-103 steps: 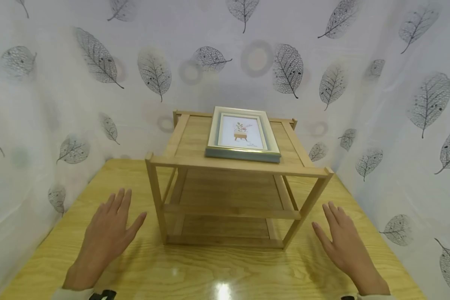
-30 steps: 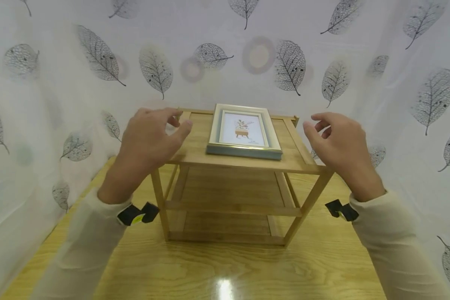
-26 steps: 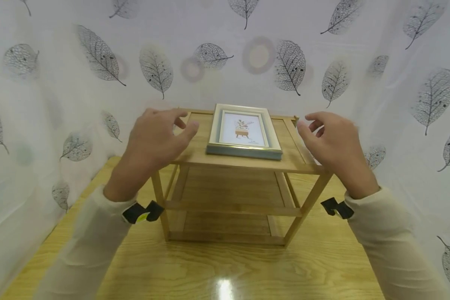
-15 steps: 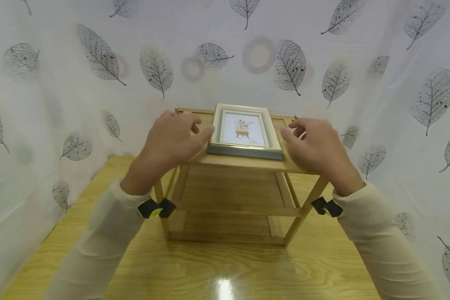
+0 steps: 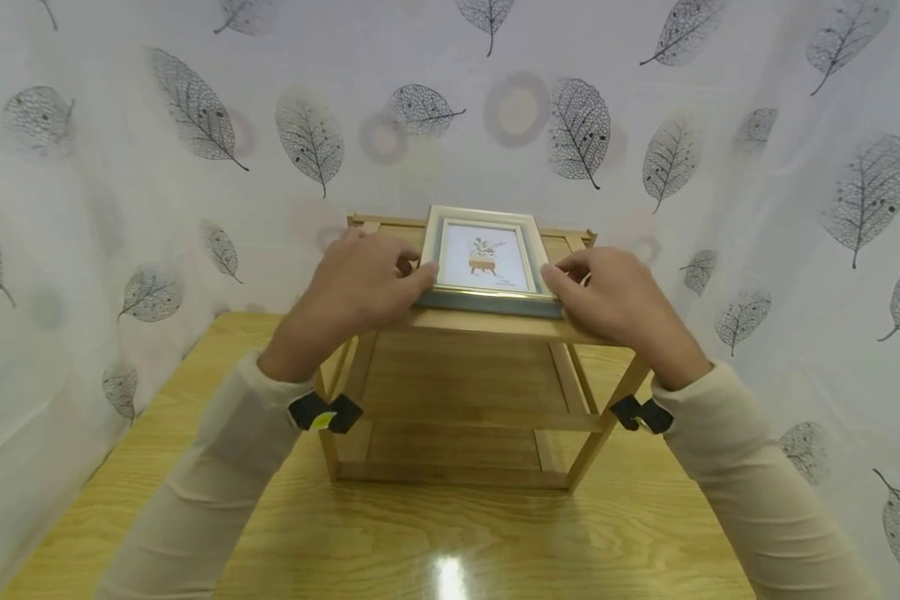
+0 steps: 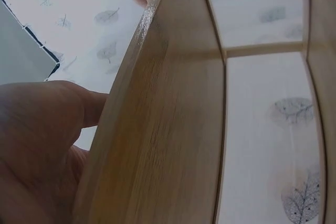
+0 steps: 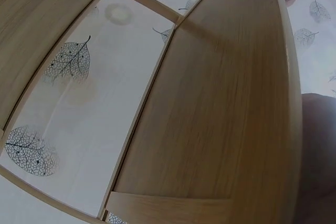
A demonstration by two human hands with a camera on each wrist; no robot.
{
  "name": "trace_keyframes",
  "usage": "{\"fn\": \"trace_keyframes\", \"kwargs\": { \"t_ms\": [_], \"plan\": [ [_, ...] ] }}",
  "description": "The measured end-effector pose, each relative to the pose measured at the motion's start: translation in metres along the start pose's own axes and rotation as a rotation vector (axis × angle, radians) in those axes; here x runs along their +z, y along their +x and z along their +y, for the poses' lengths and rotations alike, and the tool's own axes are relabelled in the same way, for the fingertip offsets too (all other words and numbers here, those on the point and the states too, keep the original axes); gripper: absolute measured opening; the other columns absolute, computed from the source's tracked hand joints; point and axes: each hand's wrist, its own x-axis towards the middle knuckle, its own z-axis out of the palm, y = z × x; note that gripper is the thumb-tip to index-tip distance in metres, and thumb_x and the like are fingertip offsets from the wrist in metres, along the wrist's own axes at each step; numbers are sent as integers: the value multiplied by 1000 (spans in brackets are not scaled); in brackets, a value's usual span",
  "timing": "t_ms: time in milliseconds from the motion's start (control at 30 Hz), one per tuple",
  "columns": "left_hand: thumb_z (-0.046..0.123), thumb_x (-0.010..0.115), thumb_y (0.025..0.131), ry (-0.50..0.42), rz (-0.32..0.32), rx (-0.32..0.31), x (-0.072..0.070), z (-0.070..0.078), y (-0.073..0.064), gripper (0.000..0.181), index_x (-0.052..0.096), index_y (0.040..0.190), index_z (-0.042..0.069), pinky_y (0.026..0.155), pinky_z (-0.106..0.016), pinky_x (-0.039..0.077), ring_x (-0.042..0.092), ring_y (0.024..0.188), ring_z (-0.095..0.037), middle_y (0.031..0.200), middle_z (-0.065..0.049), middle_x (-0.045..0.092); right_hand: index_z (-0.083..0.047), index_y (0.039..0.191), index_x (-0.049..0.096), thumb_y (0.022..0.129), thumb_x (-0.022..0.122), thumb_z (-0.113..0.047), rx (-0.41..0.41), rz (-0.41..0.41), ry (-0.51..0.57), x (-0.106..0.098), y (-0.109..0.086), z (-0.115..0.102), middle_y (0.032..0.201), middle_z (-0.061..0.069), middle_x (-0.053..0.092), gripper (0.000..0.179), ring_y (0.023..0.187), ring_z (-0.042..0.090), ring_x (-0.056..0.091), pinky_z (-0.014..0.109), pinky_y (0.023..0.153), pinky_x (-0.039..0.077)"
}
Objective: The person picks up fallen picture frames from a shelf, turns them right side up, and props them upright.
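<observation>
A picture frame (image 5: 483, 254) lies flat on the top shelf of a wooden rack (image 5: 465, 421), its print showing a plant in a footed pot. My left hand (image 5: 360, 283) holds the frame's left side near the front, thumb on the border. On the opposite side my right hand (image 5: 615, 292) does the same, thumb at the front right. The fingers beyond each thumb are partly hidden. In the left wrist view, my left hand (image 6: 39, 135) is beside the shelf board (image 6: 157, 114), seen from below. The right wrist view shows part of my right hand (image 7: 317, 150) past the board (image 7: 215, 93).
The rack has two lower shelves and stands on a yellow wood-grain table (image 5: 420, 542). Slim rails border the top shelf at front and back. A pale leaf-print curtain (image 5: 255, 83) encloses the back and both sides. Dark wrist devices (image 5: 324, 412) sit over the beige sleeves.
From the table beside the rack, both hands have risen above the top shelf and closed inward until the thumbs meet the frame's sides. The picture frame stays in place.
</observation>
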Motion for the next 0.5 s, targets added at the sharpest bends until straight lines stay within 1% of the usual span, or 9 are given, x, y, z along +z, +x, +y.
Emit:
{"fn": "trace_keyframes", "kwargs": {
  "t_ms": [133,200,233,300,367,467,500],
  "plan": [
    [37,57,97,2,3,-6,0,1,0,33,72,84,11,114,-49,26,60,107,-27,97,-5,75,0,111,74,103,50,-38,-15,-8,11,1,1,-2,102,15,72,46,90,29,63,46,82,48],
    [35,57,97,3,1,-8,0,1,0,33,69,79,10,114,-50,27,58,109,-29,96,-5,74,1,113,74,103,50,-36,-20,-6,16,2,1,-3,102,15,72,45,91,29,62,46,82,48],
    [34,57,97,2,2,-7,0,1,0,34,68,76,10,114,-50,27,59,108,-29,93,-5,74,1,113,74,103,50,-35,-22,-5,18,2,1,-3,103,15,72,44,91,29,62,46,82,48],
    [32,56,97,-2,2,-12,1,1,0,34,64,72,10,112,-50,28,56,111,-31,87,-6,71,2,113,73,103,51,-34,-16,-7,28,2,1,-4,104,16,72,44,93,30,62,47,83,48],
    [29,55,97,-1,2,-13,1,1,0,36,57,67,10,109,-49,31,55,110,-32,78,-6,66,2,112,73,103,51,-33,-6,-7,37,3,0,-5,104,17,71,43,94,30,62,47,85,48],
    [28,54,97,6,6,-15,2,1,0,37,55,65,10,104,-49,34,52,110,-33,72,-6,60,3,112,72,103,51,-32,11,-8,47,5,0,-6,105,18,71,42,95,31,62,48,87,48],
    [27,54,97,11,7,-11,2,1,0,37,54,65,10,103,-48,35,52,107,-32,71,-6,59,3,111,72,102,51,-32,13,-5,48,5,0,-6,104,18,71,42,94,31,62,48,86,48]
  ]
}}
